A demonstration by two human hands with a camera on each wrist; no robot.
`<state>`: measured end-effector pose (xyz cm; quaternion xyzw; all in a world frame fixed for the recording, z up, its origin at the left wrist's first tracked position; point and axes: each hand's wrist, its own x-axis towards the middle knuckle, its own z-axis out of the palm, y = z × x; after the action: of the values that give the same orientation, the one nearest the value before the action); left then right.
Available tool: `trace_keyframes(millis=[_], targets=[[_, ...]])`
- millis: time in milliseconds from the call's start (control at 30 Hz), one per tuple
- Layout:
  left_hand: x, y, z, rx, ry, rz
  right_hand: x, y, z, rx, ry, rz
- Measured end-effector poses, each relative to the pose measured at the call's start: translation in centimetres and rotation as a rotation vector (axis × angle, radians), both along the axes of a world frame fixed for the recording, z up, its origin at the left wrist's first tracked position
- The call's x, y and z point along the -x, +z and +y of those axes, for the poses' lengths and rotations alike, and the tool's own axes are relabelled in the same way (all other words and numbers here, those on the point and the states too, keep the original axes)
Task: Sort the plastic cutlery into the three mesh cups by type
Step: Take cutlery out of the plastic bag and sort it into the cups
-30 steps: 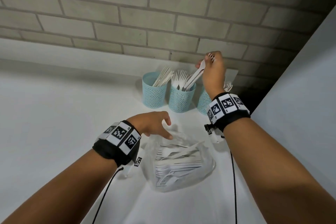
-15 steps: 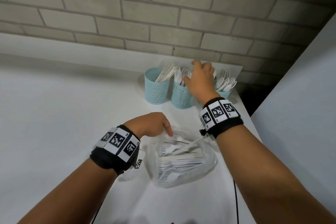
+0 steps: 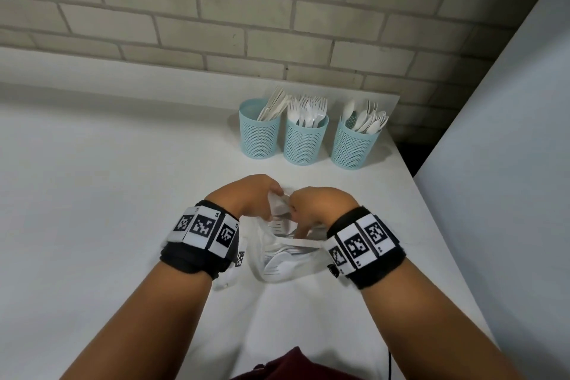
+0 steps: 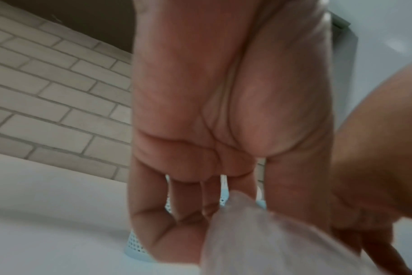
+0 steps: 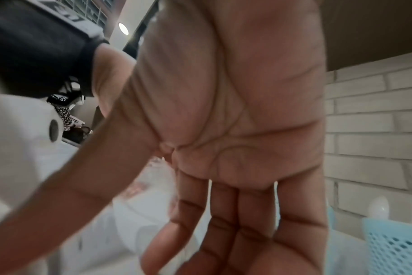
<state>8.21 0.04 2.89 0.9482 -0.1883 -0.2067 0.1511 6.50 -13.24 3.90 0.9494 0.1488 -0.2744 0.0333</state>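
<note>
Head view: both hands meet over a clear plastic bag (image 3: pixel 277 268) of white cutlery (image 3: pixel 274 265) lying on the white counter (image 3: pixel 92 194) at about 6 o'clock from the cups. The left hand (image 3: pixel 246 197) curls its fingers on the bag's upper edge at the bag's 11 o'clock and pinches the film. The right hand (image 3: pixel 320 210) sits at the bag's 1 o'clock with its fingers (image 3: pixel 303 230) reaching down into the mouth of the bag; whether they have hold of a piece cannot be told. Three teal mesh cups stand in a row toward 12 o'clock, well apart from the hands: the left cup (image 3: pixel 259 136) with flat handles, likely knives, the middle cup (image 3: pixel 303 142) with forks (image 3: pixel 308 111), the right cup (image 3: pixel 354 145) with spoons (image 3: pixel 367 120). Both wrists wear black bands with marker tags.

Left wrist view: left hand (image 4: pixel 223 121) seen from the palm side, blurred, fingers bent down onto the bag film (image 4: pixel 270 238) at 5 o'clock, thumb and fingers closing on it. Bits of teal mesh (image 4: pixel 134 247) show between and below the fingers.

Right wrist view: right hand (image 5: pixel 235 121) from the palm side, fingers (image 5: pixel 247 232) nearly straight and pointing down toward the bag (image 5: pixel 129 214) at 7 o'clock; no piece shows in its grasp. One mesh cup (image 5: pixel 393 247) with a spoon (image 5: pixel 379 206) stands at 4 o'clock.
</note>
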Motion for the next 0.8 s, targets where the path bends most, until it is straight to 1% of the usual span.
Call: trace_keyframes(millis=[133, 267, 333, 400, 467, 633, 800], targets=[[0.4, 0.1, 0.5, 0.045, 0.019, -0.006, 0.1, -0.4, -0.2, -0.034, 0.014, 0.007], [0.6, 0.2, 0.7, 0.075, 0.027, -0.033, 0.0, 0.2, -0.4, -0.157, -0.033, -0.002], [0.7, 0.2, 0.6, 0.088, 0.004, -0.055, 0.2, 0.0, -0.4, -0.127, -0.022, 0.045], [0.9, 0.2, 0.3, 0.11, -0.018, -0.06, 0.3, -0.6, -0.6, -0.063, -0.002, 0.013], [1.1, 0.3, 0.1, 0.123, -0.041, -0.056, 0.2, -1.0, -0.8, -0.083, -0.003, -0.03], [1.4, 0.4, -0.2, 0.191, -0.052, -0.039, 0.1, -0.9, -0.4, -0.04, 0.001, 0.0], [1.3, 0.4, -0.2, 0.266, 0.01, -0.018, 0.4, -1.9, 0.7, -0.123, -0.065, -0.023]])
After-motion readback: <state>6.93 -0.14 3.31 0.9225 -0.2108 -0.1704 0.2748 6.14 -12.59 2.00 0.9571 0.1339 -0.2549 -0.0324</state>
